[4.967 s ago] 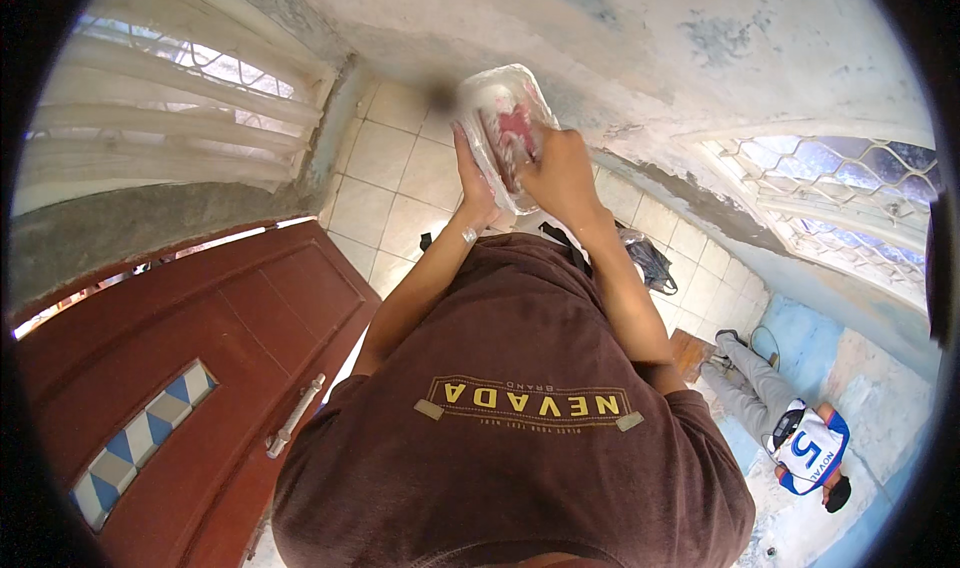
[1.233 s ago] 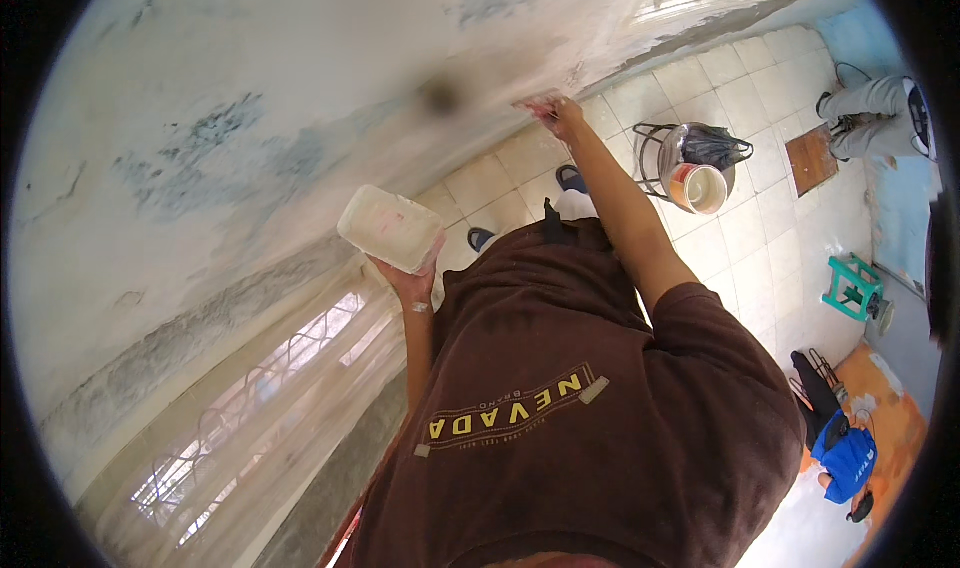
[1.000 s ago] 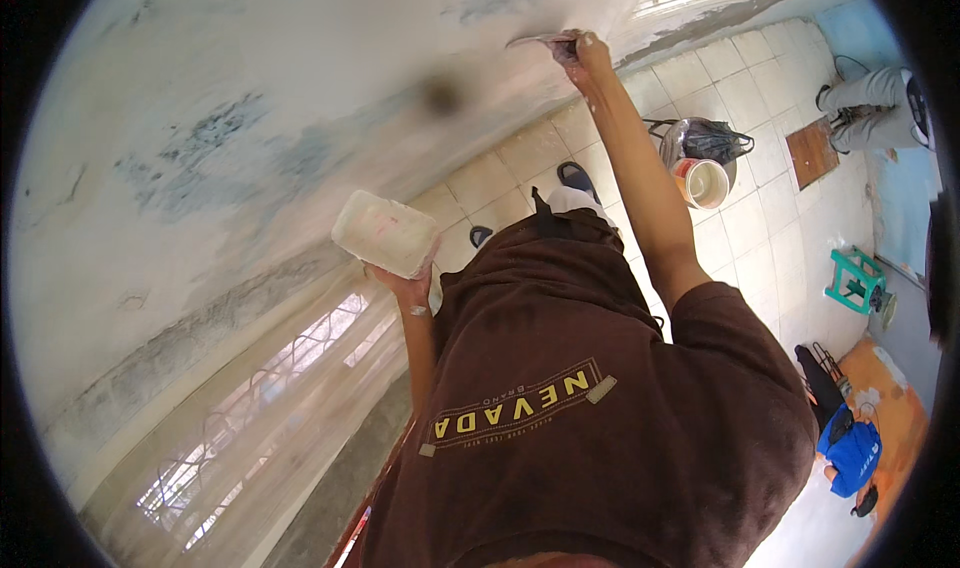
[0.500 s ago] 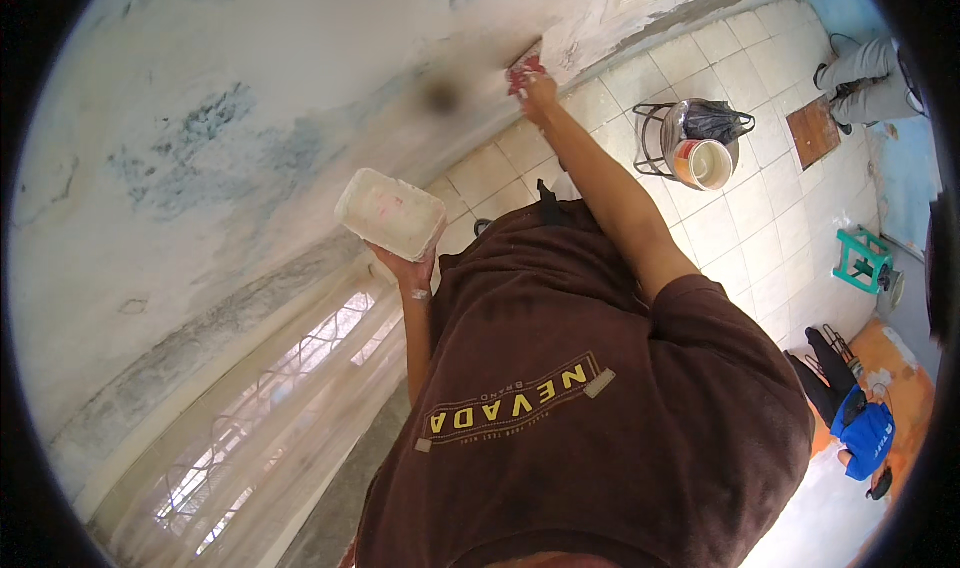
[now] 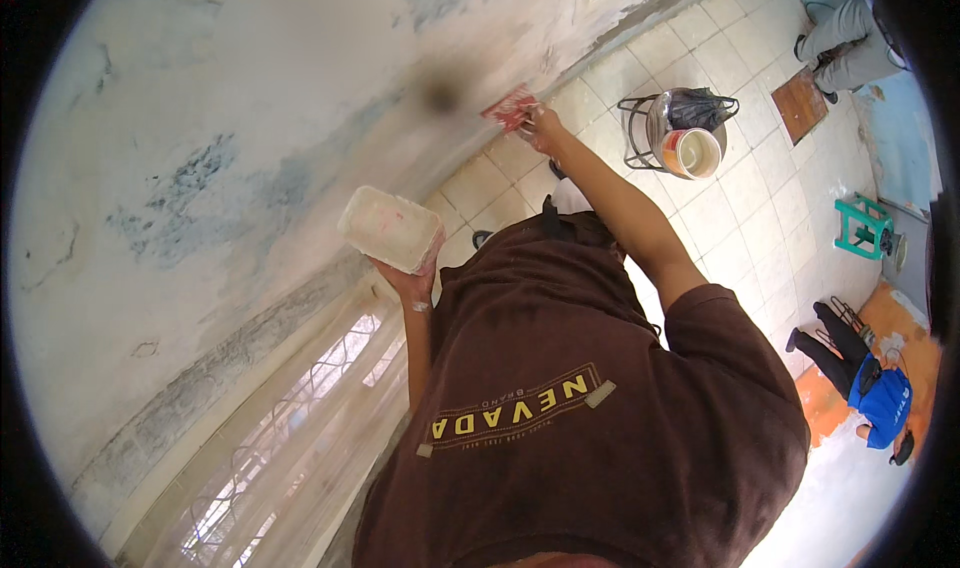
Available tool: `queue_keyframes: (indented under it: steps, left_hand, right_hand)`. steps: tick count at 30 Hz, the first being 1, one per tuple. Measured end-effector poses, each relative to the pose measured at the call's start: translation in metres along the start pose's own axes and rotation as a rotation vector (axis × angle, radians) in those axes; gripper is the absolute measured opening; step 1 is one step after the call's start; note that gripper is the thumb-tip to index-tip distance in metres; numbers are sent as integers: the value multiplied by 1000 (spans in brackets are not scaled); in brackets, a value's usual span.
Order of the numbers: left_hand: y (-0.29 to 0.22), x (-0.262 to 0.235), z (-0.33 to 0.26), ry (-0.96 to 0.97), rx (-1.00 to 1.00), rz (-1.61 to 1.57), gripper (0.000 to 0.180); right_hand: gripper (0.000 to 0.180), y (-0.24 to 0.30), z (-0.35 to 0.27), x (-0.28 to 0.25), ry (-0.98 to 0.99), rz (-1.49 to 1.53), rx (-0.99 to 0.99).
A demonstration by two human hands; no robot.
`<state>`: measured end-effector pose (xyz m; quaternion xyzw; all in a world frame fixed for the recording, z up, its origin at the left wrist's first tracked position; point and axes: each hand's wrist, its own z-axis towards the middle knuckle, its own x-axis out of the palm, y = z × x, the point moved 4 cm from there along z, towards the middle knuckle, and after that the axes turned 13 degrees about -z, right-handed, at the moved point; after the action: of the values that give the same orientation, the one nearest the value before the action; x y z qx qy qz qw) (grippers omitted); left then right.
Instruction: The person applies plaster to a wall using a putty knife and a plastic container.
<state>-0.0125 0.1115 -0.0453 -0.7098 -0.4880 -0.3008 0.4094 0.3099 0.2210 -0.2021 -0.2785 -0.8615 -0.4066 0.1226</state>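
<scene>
My right hand (image 5: 545, 128) is stretched out to the wall and grips a small red-smeared scraper (image 5: 510, 108), whose blade lies flat against the pale, patchy wall (image 5: 250, 98). My left hand (image 5: 413, 280) holds up a white rectangular plastic tub (image 5: 392, 229) from below, at about chest height near the wall. The tub's inside is hidden from this angle.
A metal stand with a round basin, a black bag and a cup (image 5: 682, 133) stands on the tiled floor (image 5: 740, 218). A green stool (image 5: 864, 227) is at the right. One person in blue (image 5: 868, 388) crouches lower right; another person's legs (image 5: 845, 28) show top right. A barred window (image 5: 290, 438) is lower left.
My right hand has drawn the scraper down and along the wall since a second ago. Five seconds ago both hands were at the tub; the left hand keeps holding it.
</scene>
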Motion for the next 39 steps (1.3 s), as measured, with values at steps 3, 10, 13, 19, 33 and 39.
queue_keyframes:
  steps: [3,10,13,19,33,39]
  left_hand:
    - [3,6,4,13,-36,-28,66]
    - [-2,10,-9,-8,68,48,66]
    - [11,15,-16,-5,77,6,65]
    - [54,32,-7,-3,76,-59,63]
    - [112,23,-45,-73,225,-161,64]
    - [125,29,-44,-111,192,-146,59]
  right_hand:
    - [27,6,40,-28,108,100,-99]
    - [34,166,24,-10,-187,176,-313]
    - [34,192,-6,-36,-40,406,-396]
    - [24,152,12,-127,-108,342,-398]
    - [26,175,39,-13,-189,201,-84]
    - [17,154,-17,-76,61,-68,-432]
